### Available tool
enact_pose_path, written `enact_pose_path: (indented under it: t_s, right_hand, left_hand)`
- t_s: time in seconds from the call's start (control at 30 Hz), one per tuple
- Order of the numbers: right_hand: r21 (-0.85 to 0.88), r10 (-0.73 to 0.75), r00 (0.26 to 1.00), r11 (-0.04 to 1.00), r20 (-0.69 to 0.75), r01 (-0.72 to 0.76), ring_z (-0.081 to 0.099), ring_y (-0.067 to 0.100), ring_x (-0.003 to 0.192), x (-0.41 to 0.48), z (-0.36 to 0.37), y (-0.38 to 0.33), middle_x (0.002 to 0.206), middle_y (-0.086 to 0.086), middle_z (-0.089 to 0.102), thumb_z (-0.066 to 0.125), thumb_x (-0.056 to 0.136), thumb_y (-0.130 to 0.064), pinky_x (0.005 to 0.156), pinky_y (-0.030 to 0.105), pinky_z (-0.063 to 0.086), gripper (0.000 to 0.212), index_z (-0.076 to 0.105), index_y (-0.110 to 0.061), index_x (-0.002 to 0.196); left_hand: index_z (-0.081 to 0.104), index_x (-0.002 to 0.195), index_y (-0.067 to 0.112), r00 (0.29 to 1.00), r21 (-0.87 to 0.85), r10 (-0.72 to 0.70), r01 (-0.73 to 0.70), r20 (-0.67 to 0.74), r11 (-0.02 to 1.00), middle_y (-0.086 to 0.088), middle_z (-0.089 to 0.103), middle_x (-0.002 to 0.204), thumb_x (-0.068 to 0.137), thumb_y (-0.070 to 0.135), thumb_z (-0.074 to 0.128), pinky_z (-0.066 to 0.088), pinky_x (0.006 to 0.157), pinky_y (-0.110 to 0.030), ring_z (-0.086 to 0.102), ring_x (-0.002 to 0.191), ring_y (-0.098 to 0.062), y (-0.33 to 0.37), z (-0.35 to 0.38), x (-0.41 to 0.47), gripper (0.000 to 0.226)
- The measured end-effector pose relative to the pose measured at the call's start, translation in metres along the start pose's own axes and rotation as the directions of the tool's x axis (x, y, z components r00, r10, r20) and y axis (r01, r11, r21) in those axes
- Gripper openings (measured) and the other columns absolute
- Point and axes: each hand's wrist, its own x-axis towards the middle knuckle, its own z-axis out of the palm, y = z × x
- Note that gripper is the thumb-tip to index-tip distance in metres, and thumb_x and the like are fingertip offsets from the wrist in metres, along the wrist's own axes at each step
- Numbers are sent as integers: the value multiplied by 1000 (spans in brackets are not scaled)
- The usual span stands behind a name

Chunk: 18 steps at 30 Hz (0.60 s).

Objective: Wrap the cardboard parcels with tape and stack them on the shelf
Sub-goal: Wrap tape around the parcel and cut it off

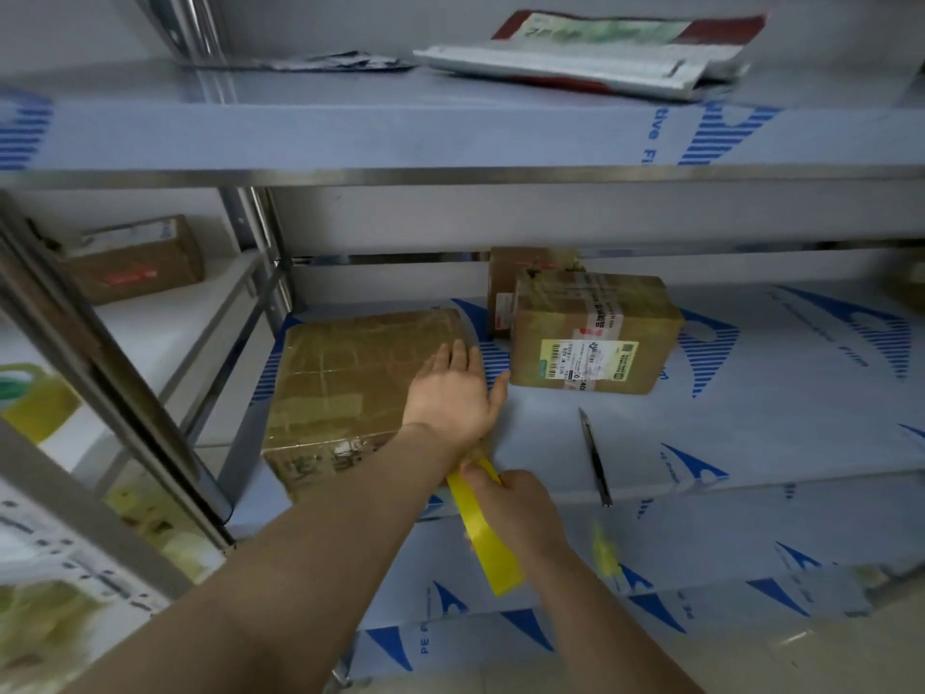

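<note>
Resting flat on the top of a wide, flat brown cardboard parcel, the left hand lies palm down near the parcel's right edge. Its fingers are straight and its thumb reaches past the edge, so it presses rather than grips. The parcel sits at the left end of the middle metal shelf, whose surface is covered in white protective film with blue print. Glossy tape already crosses the parcel's top.

The right hand is nearer the camera, just below the left wrist, with its fingers and thumb curled round a roll of yellow tape held on edge in front of the shelf lip. Whether a strip runs from the roll to the parcel is hard to tell.

Farther back and to the right, a smaller taped brown cardboard box with a white and yellow shipping label stands on the same shelf. Another small brown box sits directly behind it. A thin dark pen-like tool lies apart from them near the shelf's front edge.

On the upper shelf lie grey and red plastic mailer bags. A neighbouring rack to the left holds one more brown cardboard box.
</note>
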Motion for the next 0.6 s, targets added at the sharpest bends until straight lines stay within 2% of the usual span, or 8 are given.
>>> enact_pose_path:
  t_s: [0.07, 0.1, 0.17, 0.2, 0.27, 0.33, 0.47, 0.6]
  right_hand:
    - [26, 22, 1000, 999, 15, -22, 64, 29, 81, -1, -2, 0, 79, 7, 66, 49, 84, -62, 77, 36, 51, 52, 60, -14, 67]
    - [37, 31, 999, 999, 16, -32, 65, 31, 86, -1, -2, 1, 85, 10, 68, 50, 83, -63, 82, 38, 52, 57, 66, -9, 77]
    - [45, 48, 999, 998, 19, -49, 66, 34, 92, 0, -4, 3, 93, 15, 70, 50, 82, -64, 87, 42, 53, 61, 69, -6, 87]
    - [44, 48, 999, 998, 16, -49, 66, 33, 92, 0, -4, 3, 92, 13, 69, 50, 82, -64, 88, 41, 52, 57, 67, -9, 82]
    - [39, 52, 999, 998, -7, -52, 65, 30, 89, 0, -3, 3, 84, 6, 65, 51, 83, -63, 85, 36, 51, 49, 57, -16, 70]
    - [41, 59, 998, 997, -13, -59, 63, 27, 85, 0, -1, 2, 78, 4, 60, 52, 83, -63, 78, 33, 49, 48, 50, -18, 65]
    - [74, 62, 997, 995, 36, -64, 51, 17, 64, -10, -9, -2, 64, -1, 48, 58, 84, -60, 64, 29, 39, 49, 42, -21, 59]
    - [261, 75, 982, 958, 171, -119, 65, 24, 83, -36, -49, -25, 90, 7, 67, 65, 81, -45, 74, 34, 54, 29, 62, -18, 90]
  left_hand:
    - [41, 140, 8, 995, -52, 43, -48, -94, 997, -12, 38, 148, 98, 55, 18, 34, 107, -39, 32, 138, -26, 1, -2, -8, 67]
    - [47, 136, 9, 994, -167, 44, -61, -105, 984, -10, 44, 144, 98, 55, 21, 39, 103, -39, 38, 134, -25, -4, -8, -11, 65]
    - [44, 140, 14, 993, -394, 111, -115, -32, 912, -5, 41, 148, 97, 55, 31, 31, 109, -35, 35, 137, -22, -23, -19, -13, 61]
    - [33, 147, 16, 980, -372, 198, -171, 34, 912, -3, 29, 154, 96, 55, 36, 18, 115, -33, 24, 143, -18, -35, -23, -16, 64]
    - [9, 153, 21, 933, -178, 307, -276, 186, 945, 0, 5, 160, 87, 56, 41, -3, 117, -33, 4, 146, -12, -61, -24, -24, 81]
    - [2, 153, 23, 928, -66, 298, -291, 223, 954, 1, -5, 160, 88, 55, 46, -7, 117, -33, -3, 146, -11, -80, -21, -34, 84]
    - [9, 152, 22, 927, -119, 307, -287, 215, 950, -1, 1, 160, 95, 50, 43, 0, 115, -25, 2, 147, -15, -80, -26, -39, 73]
    - [27, 148, 32, 927, -195, 244, -193, 285, 962, 3, 29, 155, 90, 58, 45, 26, 111, -33, 32, 139, -20, -76, -69, -26, 66]
